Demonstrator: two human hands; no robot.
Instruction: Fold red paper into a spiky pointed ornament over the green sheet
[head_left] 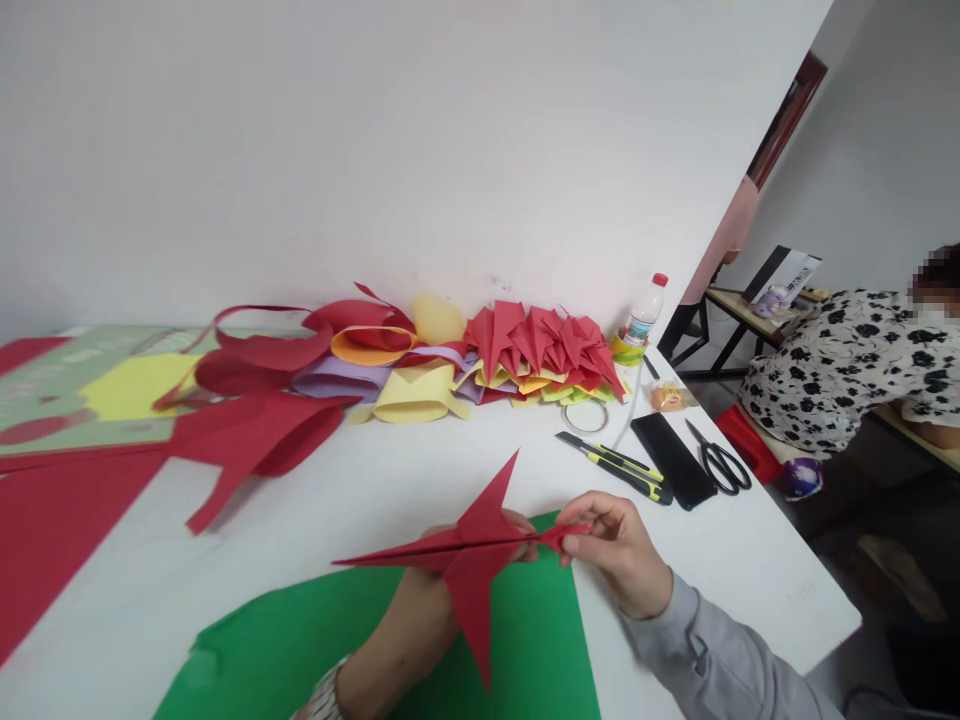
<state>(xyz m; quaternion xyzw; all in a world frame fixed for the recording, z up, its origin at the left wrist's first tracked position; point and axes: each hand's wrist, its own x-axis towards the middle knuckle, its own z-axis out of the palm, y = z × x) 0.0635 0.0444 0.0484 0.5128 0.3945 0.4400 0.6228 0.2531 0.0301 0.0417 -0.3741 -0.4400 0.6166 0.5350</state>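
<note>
A red folded-paper figure with a long thin point and two pointed wings lies across my left hand. That hand grips it from below, its fingers mostly hidden behind the paper. My right hand pinches the narrow twisted end of the figure between thumb and fingers. Beneath both hands, a large green sheet rests on the white table.
Red, purple and yellow paper pieces and several folded red figures line the wall. A bottle, tape roll, utility knife, black phone-like slab and scissors lie rightward. A person in a floral top bends beyond the table.
</note>
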